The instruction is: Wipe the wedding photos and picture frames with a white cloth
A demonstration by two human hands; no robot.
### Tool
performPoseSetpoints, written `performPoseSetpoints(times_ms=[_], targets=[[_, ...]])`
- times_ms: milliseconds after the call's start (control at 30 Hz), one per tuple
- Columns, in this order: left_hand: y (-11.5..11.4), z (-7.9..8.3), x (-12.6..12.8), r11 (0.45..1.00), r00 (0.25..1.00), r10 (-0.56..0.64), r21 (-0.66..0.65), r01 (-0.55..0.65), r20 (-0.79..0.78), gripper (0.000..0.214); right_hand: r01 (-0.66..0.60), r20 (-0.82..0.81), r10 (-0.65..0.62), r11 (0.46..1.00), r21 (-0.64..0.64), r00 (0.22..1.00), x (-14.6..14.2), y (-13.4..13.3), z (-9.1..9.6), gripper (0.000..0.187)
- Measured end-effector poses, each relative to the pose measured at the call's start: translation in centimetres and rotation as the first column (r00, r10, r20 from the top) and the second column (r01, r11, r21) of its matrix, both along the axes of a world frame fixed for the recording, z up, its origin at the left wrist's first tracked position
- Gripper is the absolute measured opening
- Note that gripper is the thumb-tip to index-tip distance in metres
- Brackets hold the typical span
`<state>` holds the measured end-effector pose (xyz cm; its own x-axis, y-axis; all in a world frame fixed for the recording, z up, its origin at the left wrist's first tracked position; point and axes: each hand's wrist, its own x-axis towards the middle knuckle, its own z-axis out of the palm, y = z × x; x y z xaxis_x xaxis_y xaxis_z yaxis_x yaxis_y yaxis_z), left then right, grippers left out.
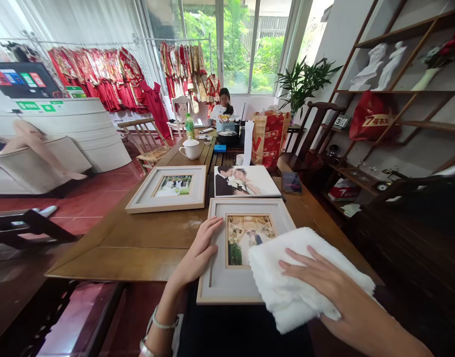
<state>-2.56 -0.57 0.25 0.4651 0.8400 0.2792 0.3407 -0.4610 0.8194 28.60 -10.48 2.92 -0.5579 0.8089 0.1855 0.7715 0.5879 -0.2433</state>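
A light wooden picture frame [220, 290] with a wedding photo lies at the near edge of the wooden table [145, 243]. My left hand [197, 255] rests flat on the frame's left side, fingers stretched out. My right hand [324, 285] lies open and flat on a folded white cloth [287, 292], which covers the frame's right part. A second framed photo [169, 188] lies farther back on the left. An unframed wedding print [244, 181] lies behind the near frame.
Farther along the table stand a white cup [191, 148], a green bottle [189, 126], a blue box [220, 148] and a red patterned bag [270, 136]. A person [223, 106] sits at the far end. Shelves [394, 99] line the right; racks of red garments [111, 79] stand behind.
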Motion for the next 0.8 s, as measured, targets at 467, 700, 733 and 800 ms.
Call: performPoseSetpoints(times_ms=[467,700,733,800], targets=[[0.1,-0.6,-0.1,1.000,1.000,-0.008,0.014,0.007,0.013,0.059,0.135,-0.054,-0.137,0.991,-0.024,0.989,-3.4,9.7,0.3,0.076],[-0.1,-0.3,0.0,1.000,1.000,-0.008,0.017,0.007,0.012,0.055,-0.197,-0.140,0.170,0.960,-0.201,0.975,-2.9,-0.3,0.9,0.081],[-0.1,-0.2,0.0,1.000,1.000,-0.014,0.019,0.013,0.013,0.055,-0.217,-0.149,0.186,0.948,-0.231,0.971,-2.6,-0.9,1.1,0.082],[-0.1,0.0,0.0,1.000,1.000,-0.025,0.016,0.025,0.012,0.055,-0.180,-0.142,0.149,0.956,-0.234,0.978,-1.9,-1.1,1.4,0.083]])
